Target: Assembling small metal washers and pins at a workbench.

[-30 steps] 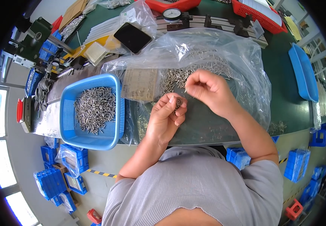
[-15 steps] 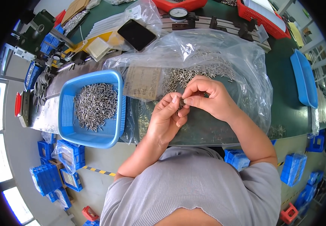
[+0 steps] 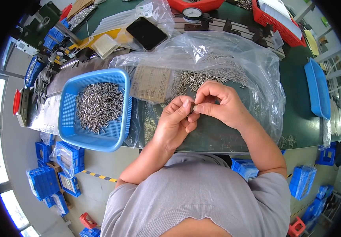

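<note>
Both hands meet above the near part of the green table, just in front of a loose heap of small metal pins [image 3: 196,79]. Curled fingers close my left hand [image 3: 174,119] on a few small dark metal pins, mostly hidden between thumb and fingers. My right hand [image 3: 227,108] pinches with thumb and forefinger against the left fingertips, on what looks like one small metal pin, largely covered. The heap lies in and under a clear plastic bag [image 3: 271,85]. Left of it is a brown printed card [image 3: 150,85].
A blue basket [image 3: 125,118] holding many metal pins [image 3: 99,106] stands at the left. Farther back are a black phone [image 3: 146,33], a dial gauge [image 3: 192,14] on a metal rail and a red basket [image 3: 277,23]. A blue tray [image 3: 317,89] sits at the right edge.
The hands stay together in nearly the same pose, fingertips shifting only slightly. The whole view has turned a little.
</note>
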Available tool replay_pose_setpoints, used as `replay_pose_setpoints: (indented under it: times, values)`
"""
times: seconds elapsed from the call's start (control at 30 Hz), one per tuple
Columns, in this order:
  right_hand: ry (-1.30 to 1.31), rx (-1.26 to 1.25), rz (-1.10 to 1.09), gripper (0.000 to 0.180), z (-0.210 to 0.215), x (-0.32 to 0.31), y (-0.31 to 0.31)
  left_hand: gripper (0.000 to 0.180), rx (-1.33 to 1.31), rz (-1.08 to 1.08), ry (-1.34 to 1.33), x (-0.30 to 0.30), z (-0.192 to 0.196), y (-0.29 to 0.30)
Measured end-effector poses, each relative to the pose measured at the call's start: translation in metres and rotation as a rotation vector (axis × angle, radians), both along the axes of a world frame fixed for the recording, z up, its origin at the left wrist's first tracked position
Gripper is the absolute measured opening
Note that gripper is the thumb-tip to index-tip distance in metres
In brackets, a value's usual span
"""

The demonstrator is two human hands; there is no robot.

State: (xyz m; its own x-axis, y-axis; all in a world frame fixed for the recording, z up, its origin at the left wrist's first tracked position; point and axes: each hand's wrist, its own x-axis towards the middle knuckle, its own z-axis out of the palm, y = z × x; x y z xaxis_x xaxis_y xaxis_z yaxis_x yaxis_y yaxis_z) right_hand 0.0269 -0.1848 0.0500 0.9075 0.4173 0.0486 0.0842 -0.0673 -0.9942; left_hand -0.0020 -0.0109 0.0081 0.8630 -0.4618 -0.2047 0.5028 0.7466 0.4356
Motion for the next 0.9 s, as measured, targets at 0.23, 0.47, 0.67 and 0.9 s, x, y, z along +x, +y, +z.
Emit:
replay_pose_setpoints:
  times: [0.23, 0.47, 0.67, 0.9]
  values:
    - [0.020, 0.052, 0.041, 0.008, -0.002, -0.001, -0.001, 0.013, -0.017, -0.003, 0.006, 0.000, 0.000, 0.000]
    - [0.178, 0.133, 0.051, 0.005, -0.005, 0.000, 0.000, 0.013, -0.018, -0.013, 0.011, 0.000, -0.001, 0.001]
    - [-0.143, -0.046, 0.008, 0.007, 0.000, -0.003, 0.005, 0.012, -0.012, -0.021, 0.017, 0.001, -0.003, 0.001]
    - [-0.180, -0.116, -0.025, 0.007, 0.004, -0.008, 0.009, 0.012, -0.031, -0.026, 0.015, 0.002, -0.003, 0.002]
